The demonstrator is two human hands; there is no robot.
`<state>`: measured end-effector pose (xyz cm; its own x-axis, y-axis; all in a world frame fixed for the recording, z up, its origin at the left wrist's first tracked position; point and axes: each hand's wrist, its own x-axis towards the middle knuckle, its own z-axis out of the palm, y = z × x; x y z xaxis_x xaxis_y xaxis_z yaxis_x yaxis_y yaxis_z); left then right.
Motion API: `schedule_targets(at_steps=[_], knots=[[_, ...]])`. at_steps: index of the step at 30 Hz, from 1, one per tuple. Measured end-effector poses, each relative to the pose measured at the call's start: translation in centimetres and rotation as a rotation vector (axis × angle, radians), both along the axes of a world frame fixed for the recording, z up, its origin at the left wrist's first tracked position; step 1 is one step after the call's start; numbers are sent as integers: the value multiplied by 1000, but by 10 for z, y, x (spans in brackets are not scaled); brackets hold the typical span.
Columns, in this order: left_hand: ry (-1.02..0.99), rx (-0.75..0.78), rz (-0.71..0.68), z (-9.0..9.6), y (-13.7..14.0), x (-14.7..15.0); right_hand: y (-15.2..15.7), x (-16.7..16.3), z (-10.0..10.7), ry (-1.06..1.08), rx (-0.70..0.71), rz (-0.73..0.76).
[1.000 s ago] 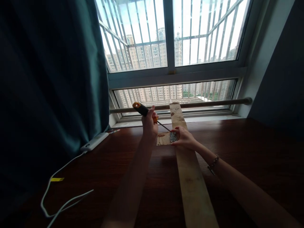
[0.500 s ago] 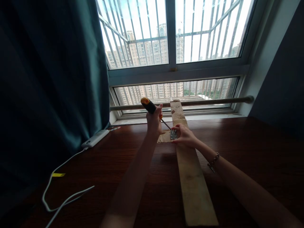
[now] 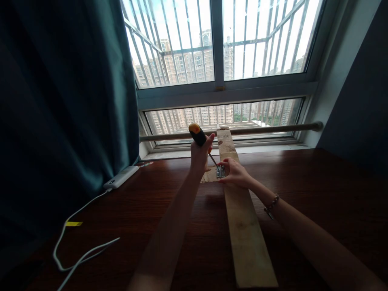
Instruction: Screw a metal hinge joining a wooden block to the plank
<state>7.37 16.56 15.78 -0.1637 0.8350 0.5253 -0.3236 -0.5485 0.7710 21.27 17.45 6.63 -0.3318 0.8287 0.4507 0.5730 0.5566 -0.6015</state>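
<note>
Item one: a long-shafted screwdriver with a black and orange handle (image 3: pixel 198 136), in the left hand (image 3: pixel 200 157), whose fingers are clamped around the lower handle; the shaft slants down and rightward, its tip at the upper left part of item two. Item two: a small silvery metal hinge (image 3: pixel 220 171), lying at the junction of two boards, its ends pinched between thumb and forefinger of the right hand (image 3: pixel 235 173). Item three: a short, pale wooden board with a brown-stained face (image 3: pixel 209 175), butting sideways toward item four, a long, pale wooden plank (image 3: pixel 248 238) laid lengthwise on the dark red-brown wooden counter (image 3: pixel 303 182). Condition of work: screw-turning, in my judgement (whether the tip sits in a screw head is too small to tell). Handling notes: the shaft would serve better nearer upright, in line with the screw, with firm downward pressure and short turns; the right fingers ought to hold the hinge flat and square across the joint, clear of the tip should it slip. Also listed: a silvery link bracelet (image 3: pixel 271 206) on the right wrist; a white oblong plastic box (image 3: pixel 123 178), left, with a white cable (image 3: pixel 58 258).
</note>
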Motion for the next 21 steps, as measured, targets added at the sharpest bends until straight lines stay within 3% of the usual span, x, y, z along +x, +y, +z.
schedule_targets(at_steps=[8, 14, 17, 21], knots=[[281, 0, 273, -5, 12, -15, 0, 0, 0, 2, 5, 2], [274, 92, 400, -2, 9, -18, 0, 1, -1, 2, -3, 4], [280, 79, 285, 2, 5, -16, 1, 1, -2, -2, 10, 5], [268, 14, -23, 9, -2, -10, 3, 0, -4, -10, 16, -4]])
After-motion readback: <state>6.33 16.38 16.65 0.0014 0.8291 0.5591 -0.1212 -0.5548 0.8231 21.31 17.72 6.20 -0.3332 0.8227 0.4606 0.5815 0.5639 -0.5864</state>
